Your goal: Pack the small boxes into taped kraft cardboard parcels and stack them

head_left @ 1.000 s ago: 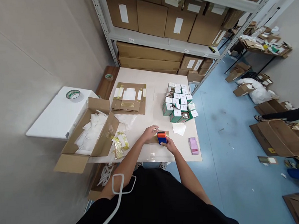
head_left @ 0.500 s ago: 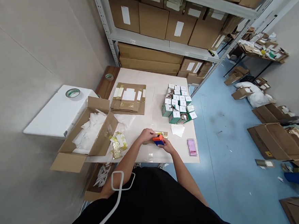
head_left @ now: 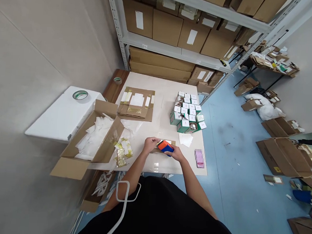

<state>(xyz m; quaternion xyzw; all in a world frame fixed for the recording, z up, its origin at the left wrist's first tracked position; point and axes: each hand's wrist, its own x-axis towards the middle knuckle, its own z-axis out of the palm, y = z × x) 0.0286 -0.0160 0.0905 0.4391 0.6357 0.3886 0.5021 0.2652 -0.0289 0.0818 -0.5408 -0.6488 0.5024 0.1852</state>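
My right hand [head_left: 177, 153] is closed around an orange-and-blue hand-held device [head_left: 165, 146] whose exact kind I cannot make out. Its orange end points left, towards my left hand [head_left: 150, 144]. The left fingers are pinched together close to that end; anything between them is too small to tell. Beneath the device, partly covered by my hands, lies a small brown cardboard piece [head_left: 173, 142] on the pale table [head_left: 166, 164]. White paper sheets [head_left: 185, 139] lie just beyond my right hand, and a pinkish-purple item [head_left: 199, 158], partly pixelated, rests further right.
Several green-and-white boxes [head_left: 183, 125] stand at the table's right side. Flattened cardboard [head_left: 148, 114] lies back left, crumpled yellow tape [head_left: 121, 158] nearer me. An open carton [head_left: 117, 133] of white packing material stands left, beside a tape roll [head_left: 80, 95]. Loaded shelves [head_left: 163, 48] rise behind.
The device has swung from nearly upright to a flatter slant, its orange end now left. My left hand has drawn slightly away from it. The camera view has shifted a little.
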